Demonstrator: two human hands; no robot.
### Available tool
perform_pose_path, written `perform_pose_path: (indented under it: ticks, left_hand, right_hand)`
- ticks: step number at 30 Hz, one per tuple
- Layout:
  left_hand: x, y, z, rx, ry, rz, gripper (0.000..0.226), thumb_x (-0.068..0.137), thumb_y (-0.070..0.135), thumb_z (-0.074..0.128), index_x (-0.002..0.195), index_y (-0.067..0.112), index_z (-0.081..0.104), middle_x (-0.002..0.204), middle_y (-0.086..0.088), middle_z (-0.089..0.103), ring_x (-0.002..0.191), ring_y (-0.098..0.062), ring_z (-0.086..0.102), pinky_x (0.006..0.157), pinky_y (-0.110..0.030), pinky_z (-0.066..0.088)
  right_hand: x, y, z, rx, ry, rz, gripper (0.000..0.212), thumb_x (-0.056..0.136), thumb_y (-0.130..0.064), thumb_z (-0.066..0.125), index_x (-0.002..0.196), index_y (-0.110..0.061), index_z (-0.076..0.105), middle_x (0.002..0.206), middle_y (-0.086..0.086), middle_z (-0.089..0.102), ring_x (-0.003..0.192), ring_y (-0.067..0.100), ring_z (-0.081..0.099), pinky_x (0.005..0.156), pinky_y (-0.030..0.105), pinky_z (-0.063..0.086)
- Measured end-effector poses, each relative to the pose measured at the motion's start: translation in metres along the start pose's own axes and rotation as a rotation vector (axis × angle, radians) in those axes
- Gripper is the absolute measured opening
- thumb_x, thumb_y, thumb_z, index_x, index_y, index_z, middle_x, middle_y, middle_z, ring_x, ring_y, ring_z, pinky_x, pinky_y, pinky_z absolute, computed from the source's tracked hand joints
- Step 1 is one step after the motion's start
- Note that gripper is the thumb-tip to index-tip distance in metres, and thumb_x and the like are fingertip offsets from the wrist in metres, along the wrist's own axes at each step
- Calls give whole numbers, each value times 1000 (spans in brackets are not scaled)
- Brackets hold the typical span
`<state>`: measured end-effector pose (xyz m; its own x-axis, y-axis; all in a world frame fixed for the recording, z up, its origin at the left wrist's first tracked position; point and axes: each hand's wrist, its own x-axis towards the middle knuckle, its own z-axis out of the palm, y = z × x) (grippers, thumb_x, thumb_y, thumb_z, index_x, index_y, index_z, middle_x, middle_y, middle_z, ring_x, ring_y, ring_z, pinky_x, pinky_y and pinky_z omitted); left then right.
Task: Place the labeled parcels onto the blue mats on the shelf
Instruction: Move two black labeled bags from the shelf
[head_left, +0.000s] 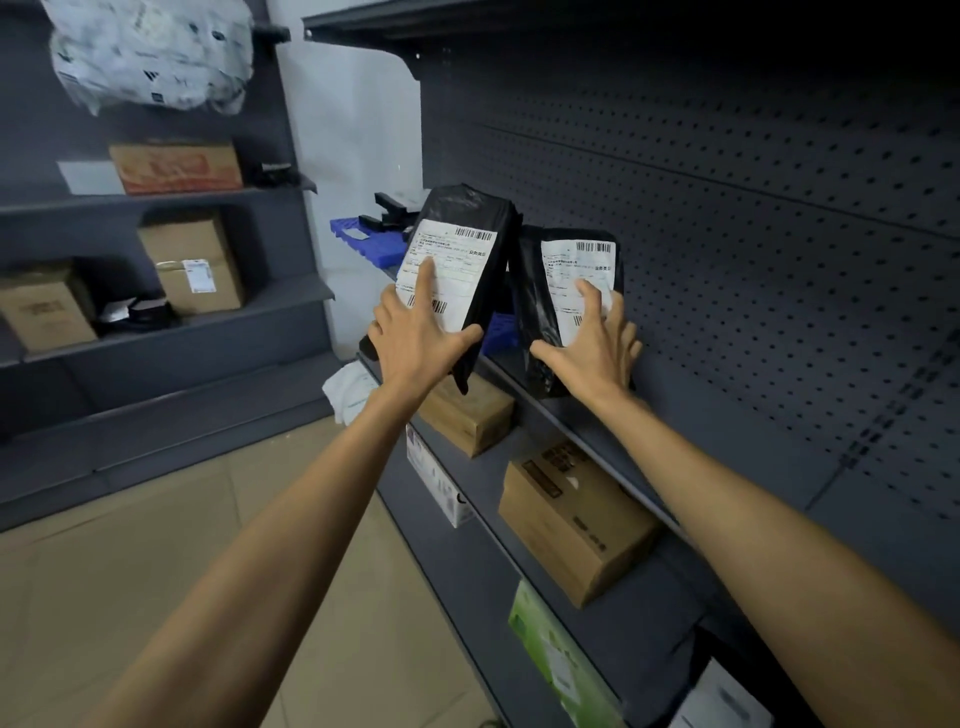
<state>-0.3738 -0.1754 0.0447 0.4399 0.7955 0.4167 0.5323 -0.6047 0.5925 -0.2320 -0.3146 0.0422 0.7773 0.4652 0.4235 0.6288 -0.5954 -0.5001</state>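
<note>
- Left black parcel (467, 208): white shipping label (462, 260) with barcodes at its top and bottom edges; the printed lines are too small to read.
- Right black parcel (530, 291): matching label (576, 262) with a barcode at its top edge; text illegible.
- White bag (150, 52): repeated dark logos, no readable words.
- Cardboard box (566, 525): print blurred.

Cardboard box (571, 525), green carton (545, 649) below; white polybag (150, 52) top-left.
</note>
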Motion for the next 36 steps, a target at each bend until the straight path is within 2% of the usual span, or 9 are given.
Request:
perform_pose_path:
  ticks: [4,10,17,21,24,28,32,36]
  left_hand:
    - [80,-16,24,27,4,-14,102,72,63,66,155,34,14,145,-22,32,131,-40,34,109,-51,26]
    - [198,-19,67,43,-94,-130,101,74,66,64,154,31,15,146,-24,30,133,-43,31,110,-54,23]
    - [283,-15,117,5,-260,-172,92,77,69,61,151,36,20,156,-23,13,135,-49,28,110,-57,22]
    - [308,-7,134,40,-340,-86,84,78,72,57,147,34,29,160,-18,3,135,-50,28,108,-59,23]
    - [322,-2,147,62,-423,0,74,81,69,55,142,31,37,161,-15,2,135,-48,26,106,-55,28]
    - [329,-8,152,92,-542,95,74,85,73,44,143,29,35,162,-16,2,139,-49,19,109,-57,28]
    - [333,-15,142,69,-632,170,74,87,74,39,145,27,33,161,-18,2,139,-52,17,109,-56,27]
    - [326,-27,127,22,-677,297,65,93,63,45,144,26,36,154,-16,13,133,-52,26,108,-55,30]
  right_hand:
    - [77,-17,48,1,-20,-18,95,64,-50,74,146,-40,26,155,8,20,127,41,36,105,47,27]
    - [197,-35,108,-43,-100,-6,94,62,-56,73,144,-39,30,153,9,23,127,41,36,106,45,26]
    - [284,-25,157,-50,-226,67,90,68,-58,70,146,-41,27,154,8,24,133,40,31,110,46,23]
    - [306,-13,165,-70,-281,104,88,71,-59,68,147,-41,26,156,6,21,135,39,27,110,46,23]
    - [315,-8,166,-160,-352,93,87,74,-59,66,149,-41,25,158,5,19,136,39,27,110,46,24]
    - [315,-12,156,-275,-404,57,89,74,-62,63,151,-40,25,162,-1,12,141,36,24,112,47,24]
    - [294,-22,142,-386,-369,66,82,80,-61,62,151,-35,29,162,-1,18,145,30,20,112,47,25]
    - [254,-34,133,-377,-268,94,67,91,-49,58,149,-27,34,156,3,31,140,30,30,108,46,31]
